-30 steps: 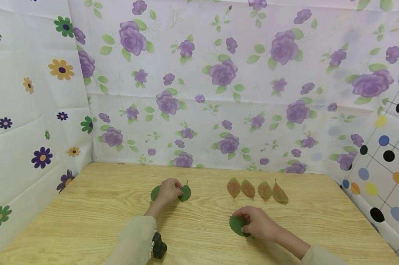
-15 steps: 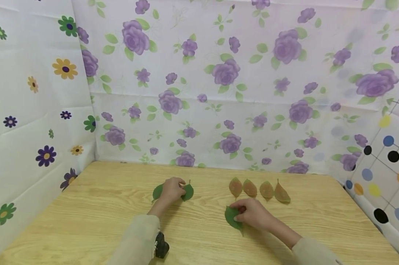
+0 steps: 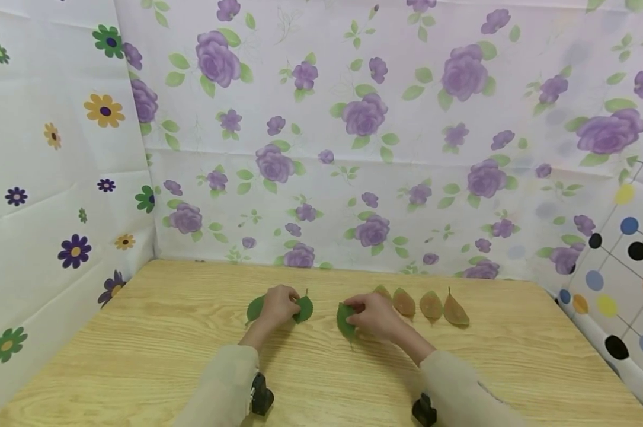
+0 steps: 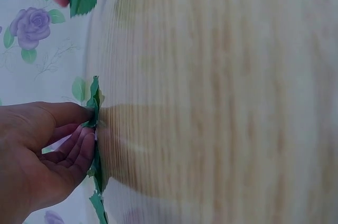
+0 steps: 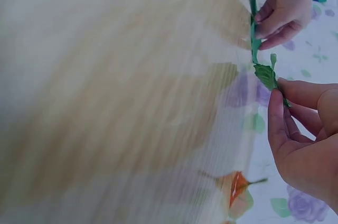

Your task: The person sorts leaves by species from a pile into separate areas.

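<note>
My right hand (image 3: 374, 315) pinches a green leaf (image 3: 345, 321) with toothed edges between thumb and fingers, holding it over the wooden table. In the right wrist view this leaf (image 5: 265, 76) juts out tilted past the fingertips. To the left, my left hand (image 3: 278, 305) is low at the tabletop, thumb and fingertips at the edge of another green leaf (image 3: 304, 309) whose stem points away from me. Another green leaf (image 3: 255, 308) lies on the table at that hand's left, partly covered by it. The left wrist view shows the left hand's thumb and fingers (image 4: 79, 155) against the leaves.
Several reddish-brown leaves (image 3: 431, 305) lie in a row on the wooden table (image 3: 321, 379), right of my right hand, which partly hides the leftmost one. A floral cloth (image 3: 321, 196) hangs behind the table, with patterned sheets at both sides.
My right hand has carried its green leaf left and farther back across the table, close to the left hand's leaf. The left hand has stayed in place.
</note>
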Demonstrator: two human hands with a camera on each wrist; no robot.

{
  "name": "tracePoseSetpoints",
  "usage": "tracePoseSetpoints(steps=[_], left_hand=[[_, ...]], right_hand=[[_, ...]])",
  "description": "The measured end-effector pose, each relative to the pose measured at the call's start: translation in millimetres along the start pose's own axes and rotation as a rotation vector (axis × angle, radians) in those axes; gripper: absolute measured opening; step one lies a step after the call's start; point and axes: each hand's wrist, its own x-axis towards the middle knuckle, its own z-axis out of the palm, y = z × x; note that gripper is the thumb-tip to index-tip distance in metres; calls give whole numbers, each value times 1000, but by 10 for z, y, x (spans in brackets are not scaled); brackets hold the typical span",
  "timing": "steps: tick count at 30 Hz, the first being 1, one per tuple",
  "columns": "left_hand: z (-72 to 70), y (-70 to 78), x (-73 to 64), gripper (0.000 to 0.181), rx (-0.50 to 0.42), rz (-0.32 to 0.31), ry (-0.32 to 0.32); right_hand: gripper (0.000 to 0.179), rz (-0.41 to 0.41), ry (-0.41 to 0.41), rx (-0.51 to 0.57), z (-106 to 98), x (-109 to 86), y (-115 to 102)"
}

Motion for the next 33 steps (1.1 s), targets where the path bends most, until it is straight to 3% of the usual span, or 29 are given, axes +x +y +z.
tracePoseSetpoints(steps=[4,5,7,11,13,24,33], left_hand=[[-3,-6,11,20,0,1,3],[25,-71,38,19,-3,35,16],[21,-77,48,19,-6,35,14],[21,-58,48,18,-5,28,14],[-5,26,19,19,11,-12,1],[9,24,17,18,62,13,10],[12,44,22,19,74,10,9]], right_hand=[[39,78,2,133,80,155,-27],[40,94,7,166,98,190,-27],[41,123,13,230,135,255,-24],[39,153,35,270,197,350,-29],[39,166,40,264,221,376,-38],[36,140,17,195,332,430,-43],[35,94,6,-3,352,428,-80]])
